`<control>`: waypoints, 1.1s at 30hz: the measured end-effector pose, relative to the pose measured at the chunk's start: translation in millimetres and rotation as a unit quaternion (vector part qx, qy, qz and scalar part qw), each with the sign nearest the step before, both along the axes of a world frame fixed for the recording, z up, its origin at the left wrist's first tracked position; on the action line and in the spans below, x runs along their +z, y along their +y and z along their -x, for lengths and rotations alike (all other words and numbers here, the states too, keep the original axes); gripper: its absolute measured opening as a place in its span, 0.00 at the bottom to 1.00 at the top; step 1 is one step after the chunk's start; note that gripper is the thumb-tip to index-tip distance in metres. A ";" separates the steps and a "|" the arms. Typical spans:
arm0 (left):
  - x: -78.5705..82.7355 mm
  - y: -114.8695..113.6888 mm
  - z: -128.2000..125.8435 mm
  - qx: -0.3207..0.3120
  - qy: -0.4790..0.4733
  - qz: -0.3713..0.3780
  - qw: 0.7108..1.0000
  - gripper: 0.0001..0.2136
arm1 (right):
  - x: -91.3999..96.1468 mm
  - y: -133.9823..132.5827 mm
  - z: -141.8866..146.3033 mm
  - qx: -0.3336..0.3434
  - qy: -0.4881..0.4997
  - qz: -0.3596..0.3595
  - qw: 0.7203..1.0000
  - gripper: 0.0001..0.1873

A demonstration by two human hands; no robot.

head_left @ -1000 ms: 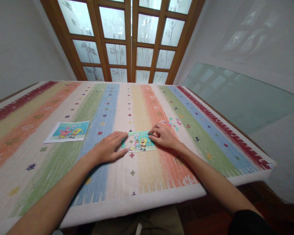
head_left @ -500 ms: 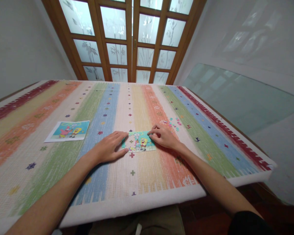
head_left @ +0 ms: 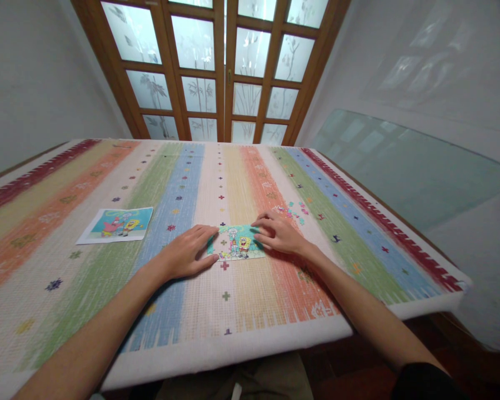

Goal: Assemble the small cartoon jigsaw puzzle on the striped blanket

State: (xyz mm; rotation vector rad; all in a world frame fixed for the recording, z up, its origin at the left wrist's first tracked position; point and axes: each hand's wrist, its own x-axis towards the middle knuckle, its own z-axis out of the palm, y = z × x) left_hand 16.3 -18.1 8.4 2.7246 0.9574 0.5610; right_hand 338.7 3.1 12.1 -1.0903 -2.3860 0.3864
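Note:
A small, partly assembled cartoon jigsaw puzzle lies in the middle of the striped tablecloth. My left hand rests flat beside the puzzle's left edge, fingers stretched out and touching it. At the puzzle's right edge sits my right hand, its fingers spread and pressing on the pieces there. Loose puzzle pieces are scattered just beyond my right hand.
A printed reference picture of the same cartoon lies on the tablecloth to the left. Wooden-framed frosted glass doors stand behind the table. A glass sheet leans against the right wall. The table's near edge is close to me.
My right hand's fingers have uncurled slightly and spread over the puzzle's right edge. The left hand has stayed in place.

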 end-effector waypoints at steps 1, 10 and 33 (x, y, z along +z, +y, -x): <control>0.4 -0.2 -0.1 0.002 -0.001 0.002 1.000 0.21 | 0.7 -1.1 0.0 0.018 -0.001 0.005 1.000 0.14; 0.3 -1.1 -0.8 0.007 -0.001 0.004 1.000 0.22 | -6.2 -3.1 1.0 0.074 -0.006 0.034 0.997 0.30; -5.2 -3.8 -9.4 0.019 -0.011 -0.010 1.000 0.25 | -16.4 -9.2 11.7 0.097 -0.055 0.042 0.993 0.37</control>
